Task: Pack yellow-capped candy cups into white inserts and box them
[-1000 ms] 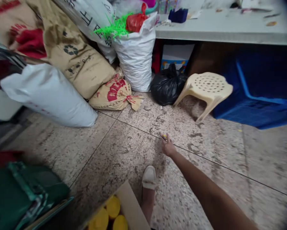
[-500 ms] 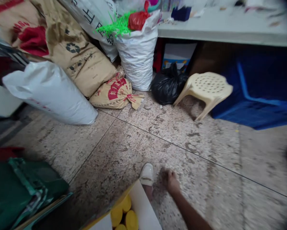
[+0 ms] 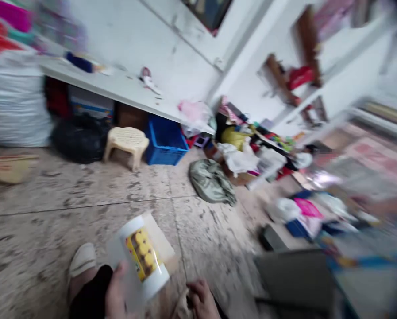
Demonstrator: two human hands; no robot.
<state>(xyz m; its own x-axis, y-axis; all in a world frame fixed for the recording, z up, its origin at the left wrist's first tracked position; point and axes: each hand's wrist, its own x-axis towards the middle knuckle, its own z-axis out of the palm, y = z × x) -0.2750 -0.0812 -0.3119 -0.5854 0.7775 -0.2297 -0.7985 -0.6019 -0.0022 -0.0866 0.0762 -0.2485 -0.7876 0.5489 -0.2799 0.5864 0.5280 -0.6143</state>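
Note:
My left hand point(image 3: 116, 293) is low in the view, its fingers closed round a white box point(image 3: 141, 257) that has several yellow round things showing inside. The box is tilted, open face toward me. My right hand point(image 3: 202, 300) is just to its right, near the floor, fingers curled in; what they hold, if anything, I cannot make out. My pale shoe point(image 3: 82, 261) rests on the speckled floor point(image 3: 85, 195) beside the left hand. The whole view is smeared by motion.
A cream plastic stool point(image 3: 127, 141), a blue crate point(image 3: 165, 141) and a black bag point(image 3: 80, 137) sit under a long white table point(image 3: 118, 86). A white sack point(image 3: 15, 106) stands at the left. An olive bag point(image 3: 211, 181), a heap of clutter point(image 3: 264, 155) and a dark flat box point(image 3: 294, 279) lie to the right.
The view has swung sharply right, away from the sacks. My right hand has drawn back from the floor toward me. The box with the yellow things is now held up in my left hand.

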